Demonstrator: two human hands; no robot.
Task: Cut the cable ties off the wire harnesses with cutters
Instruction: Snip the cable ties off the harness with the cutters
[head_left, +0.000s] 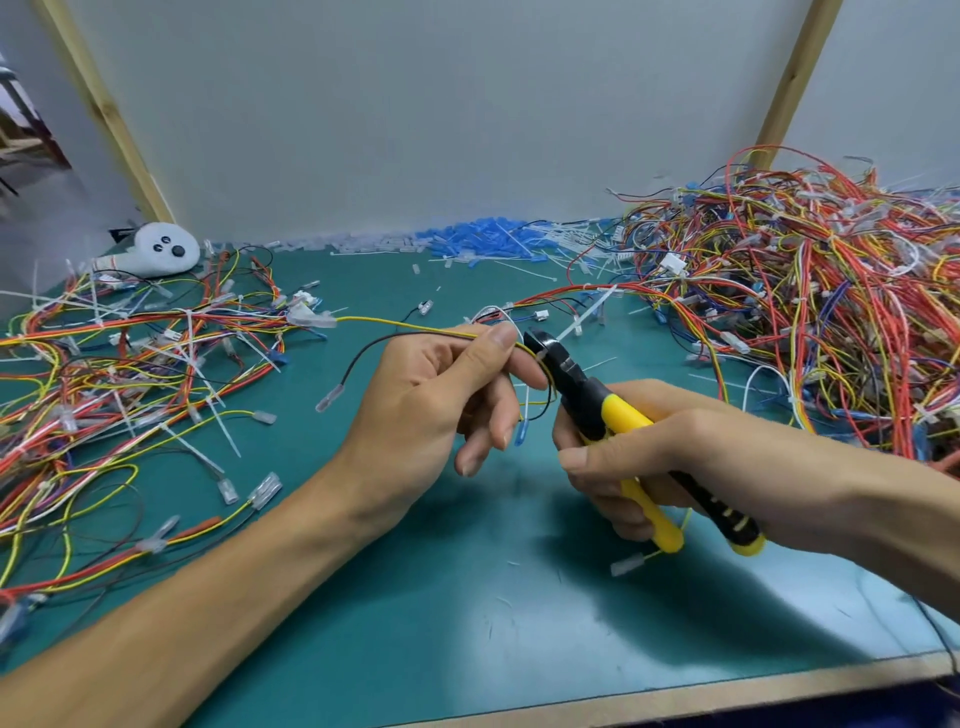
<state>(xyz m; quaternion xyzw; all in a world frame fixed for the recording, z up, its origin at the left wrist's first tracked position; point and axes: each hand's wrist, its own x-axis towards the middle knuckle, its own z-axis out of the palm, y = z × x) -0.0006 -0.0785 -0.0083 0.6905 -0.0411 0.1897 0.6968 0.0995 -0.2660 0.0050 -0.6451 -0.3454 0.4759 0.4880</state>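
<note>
Left hand (431, 395) pinches a thin wire harness (395, 325) at near centre; right hand (654, 457) grips yellow-handled cutters (582, 387), blades at its white cable tie (542, 354) — a slip could nick insulation or the fingertips (506, 338) just beside.

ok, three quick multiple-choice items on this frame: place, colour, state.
1. The larger harness pile lies: A) at the person's right B) at the person's left C) in a box.
2. The handles of the cutters are: A) red B) yellow and black C) blue.
3. The right hand: A) lies flat, empty B) holds a toy C) grips the cutters.
Answers: 1 A, it fills the right side of the mat; 2 B, both colours show below the black head; 3 C, its fingers curl round the handles.
</note>
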